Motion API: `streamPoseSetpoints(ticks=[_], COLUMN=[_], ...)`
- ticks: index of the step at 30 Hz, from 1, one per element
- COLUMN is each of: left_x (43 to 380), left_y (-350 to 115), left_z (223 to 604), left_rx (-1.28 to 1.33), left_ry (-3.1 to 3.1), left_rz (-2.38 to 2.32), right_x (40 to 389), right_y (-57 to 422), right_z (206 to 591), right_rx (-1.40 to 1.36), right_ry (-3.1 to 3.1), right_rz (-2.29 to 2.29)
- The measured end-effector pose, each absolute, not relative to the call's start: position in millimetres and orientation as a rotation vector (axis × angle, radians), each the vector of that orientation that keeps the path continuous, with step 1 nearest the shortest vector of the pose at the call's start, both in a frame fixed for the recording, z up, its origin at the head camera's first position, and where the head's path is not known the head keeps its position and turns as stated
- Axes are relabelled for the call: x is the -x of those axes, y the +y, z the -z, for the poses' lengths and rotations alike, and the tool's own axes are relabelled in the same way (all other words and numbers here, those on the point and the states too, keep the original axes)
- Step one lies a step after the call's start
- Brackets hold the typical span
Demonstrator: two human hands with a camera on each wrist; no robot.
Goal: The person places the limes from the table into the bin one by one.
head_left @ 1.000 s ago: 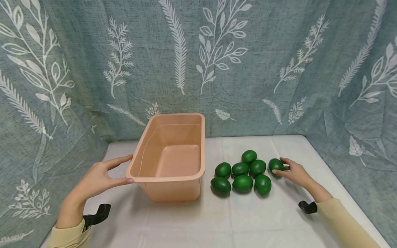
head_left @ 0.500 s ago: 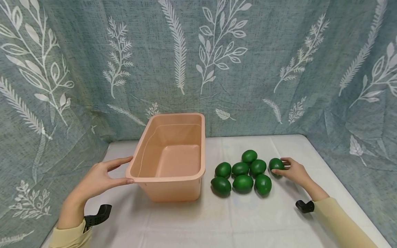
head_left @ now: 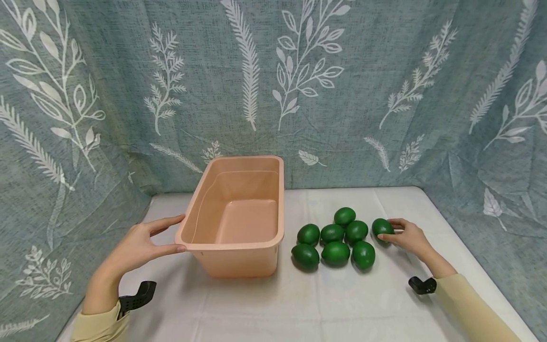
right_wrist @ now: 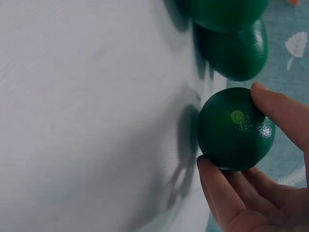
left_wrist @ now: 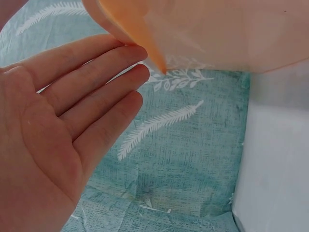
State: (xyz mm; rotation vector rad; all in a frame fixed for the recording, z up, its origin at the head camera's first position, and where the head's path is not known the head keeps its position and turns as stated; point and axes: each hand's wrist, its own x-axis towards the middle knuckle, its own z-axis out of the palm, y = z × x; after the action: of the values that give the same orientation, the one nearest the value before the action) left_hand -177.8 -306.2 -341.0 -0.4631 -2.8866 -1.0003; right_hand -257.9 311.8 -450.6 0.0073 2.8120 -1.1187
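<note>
In the head view my left hand (head_left: 136, 247) is at the left near corner of a peach plastic tub (head_left: 239, 246), thumb and fingertips at its rim. Its fingers are nearly straight in the left wrist view, tips against the tub's wall (left_wrist: 217, 34). On the right, my right hand (head_left: 411, 240) holds a dark green lime (head_left: 380, 228) between thumb and fingers. The right wrist view shows the thumb on one side of this lime (right_wrist: 229, 137) and the fingers on the other, its shadow falling on the white cloth beside it.
Several more green limes (head_left: 335, 253) lie in a cluster between the tub and my right hand. They rest on a white-covered table (head_left: 273, 304). A blue-green curtain (head_left: 205, 95) with white leaf prints hangs behind and along both sides. The tub's inside floor (head_left: 248, 221) is bare.
My right wrist has shifted slightly left and its fingers have drawn in a little around the lime. The left hand stays at the tub. The head view has shifted slightly.
</note>
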Motion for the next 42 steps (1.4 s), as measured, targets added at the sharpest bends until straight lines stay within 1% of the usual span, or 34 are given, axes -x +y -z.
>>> streamPoseSetpoints(ticks=[26,42], left_x=[175.5,176.3], left_y=[-304.0,-305.3], left_z=[343.8,345.0], left_rx=[0.441,0.437], left_ry=[-2.876,-2.885], left_rz=[0.989,0.991], right_x=[254.4,258.2], right_y=[299.8,270.0], right_z=[396.0,350.6], right_rx=[0.182,0.338], right_ry=[2.724,2.688], right_rz=[1.251,1.265])
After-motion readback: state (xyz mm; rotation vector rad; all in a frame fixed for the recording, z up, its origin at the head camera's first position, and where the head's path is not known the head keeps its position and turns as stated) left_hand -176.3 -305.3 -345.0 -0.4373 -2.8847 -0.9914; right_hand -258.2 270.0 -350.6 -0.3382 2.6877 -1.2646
